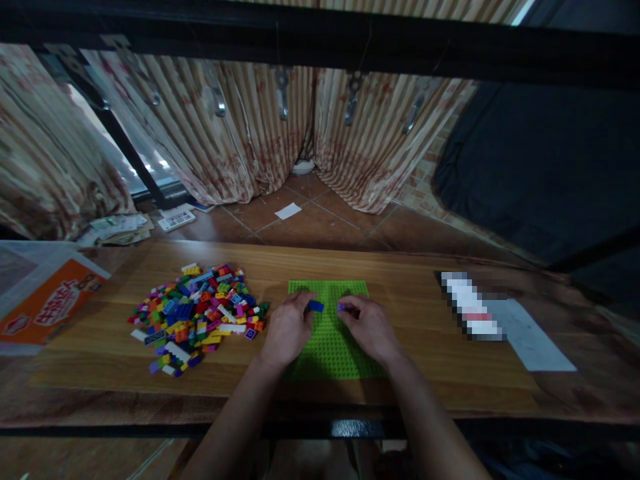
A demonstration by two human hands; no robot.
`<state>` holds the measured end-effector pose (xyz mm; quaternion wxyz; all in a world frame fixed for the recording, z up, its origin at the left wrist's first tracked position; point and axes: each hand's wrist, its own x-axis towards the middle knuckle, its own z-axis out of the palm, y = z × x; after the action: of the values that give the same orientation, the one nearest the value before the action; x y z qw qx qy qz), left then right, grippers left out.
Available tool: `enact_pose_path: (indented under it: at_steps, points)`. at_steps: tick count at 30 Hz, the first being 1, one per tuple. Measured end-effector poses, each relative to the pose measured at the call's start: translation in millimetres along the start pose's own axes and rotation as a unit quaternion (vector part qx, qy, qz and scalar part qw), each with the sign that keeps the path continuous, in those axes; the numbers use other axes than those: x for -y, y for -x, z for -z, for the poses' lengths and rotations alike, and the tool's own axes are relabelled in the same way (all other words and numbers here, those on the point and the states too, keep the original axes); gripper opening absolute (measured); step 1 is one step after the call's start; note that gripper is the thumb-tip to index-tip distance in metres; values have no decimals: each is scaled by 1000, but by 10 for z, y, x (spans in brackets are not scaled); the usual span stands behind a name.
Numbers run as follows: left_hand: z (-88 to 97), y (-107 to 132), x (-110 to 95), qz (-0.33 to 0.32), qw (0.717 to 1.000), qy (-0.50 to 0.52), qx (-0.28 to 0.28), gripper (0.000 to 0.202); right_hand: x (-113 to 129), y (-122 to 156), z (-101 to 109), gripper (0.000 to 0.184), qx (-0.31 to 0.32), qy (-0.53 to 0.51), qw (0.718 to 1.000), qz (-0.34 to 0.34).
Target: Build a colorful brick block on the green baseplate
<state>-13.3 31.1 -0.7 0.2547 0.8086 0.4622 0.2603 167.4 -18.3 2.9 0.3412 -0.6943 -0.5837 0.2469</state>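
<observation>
A green studded baseplate (pixel 330 353) lies on the wooden table in front of me. Over its left half my left hand (pixel 289 328) pinches a small blue brick (pixel 316 306) at the fingertips. Over the right half, my right hand (pixel 367 327) pinches a small purple brick (pixel 342 307). The two bricks are a short gap apart, just above the plate's upper middle. To the left of the plate lies a pile of loose coloured bricks (pixel 200 313).
An orange and white box (pixel 47 303) sits at the table's left end. A blurred-out item (pixel 470 308) and a white sheet (pixel 533 337) lie at the right. Curtains and a tiled floor are beyond the table's far edge.
</observation>
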Motion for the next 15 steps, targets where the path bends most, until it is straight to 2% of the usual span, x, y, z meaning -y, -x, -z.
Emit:
enact_pose_path:
  at_steps: [4,7,10,12,15]
  points:
    - [113,15,-2,-4,1000,29,-1,51,22,-6,-12,16,-37,-20,999,-16]
    - [192,13,30,15,999,33,-23,50,23,-25,-58,21,-59,-110,991,-39]
    - [224,9,65,40,998,31,-35,45,31,-41,-113,26,-44,-206,974,-78]
    - [221,11,76,47,998,29,-31,43,51,-38,-131,25,-27,-176,981,-78]
    - [202,24,73,45,998,28,-17,41,95,-10,-130,19,-3,-19,1000,-16]
